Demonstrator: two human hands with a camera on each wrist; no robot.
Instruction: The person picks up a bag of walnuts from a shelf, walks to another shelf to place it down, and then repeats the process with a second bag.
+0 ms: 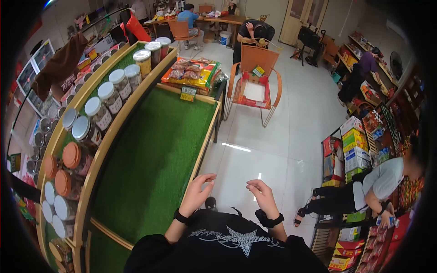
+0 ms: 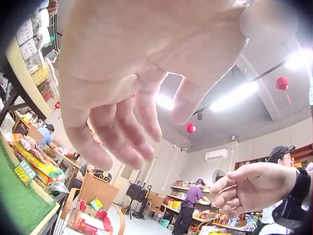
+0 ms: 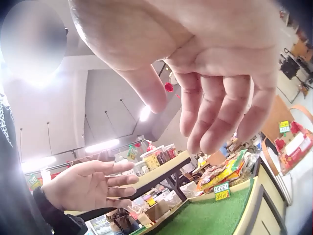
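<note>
Both hands are raised in front of the body, apart, and hold nothing. In the head view the left hand (image 1: pixel 197 195) is beside the wooden edge of a green-lined display shelf (image 1: pixel 154 150); its fingers are relaxed and slightly bent. The right hand (image 1: pixel 264 198) is over the pale floor, its fingers loosely bent toward the left hand. The left wrist view shows the left hand (image 2: pixel 146 73) large, fingers hanging loosely, with the right hand (image 2: pixel 254 188) beyond. In the right wrist view the right hand (image 3: pixel 205 63) has relaxed fingers, and the left hand (image 3: pixel 88 186) is palm up.
Lidded jars (image 1: pixel 107 93) line the upper shelf at left. Bagged snacks (image 1: pixel 191 75) lie at the shelf's far end, near a wicker chair (image 1: pixel 259 59) holding a red box (image 1: pixel 253 91). A person (image 1: pixel 382 182) stands at the right by stocked shelves; several others are farther back.
</note>
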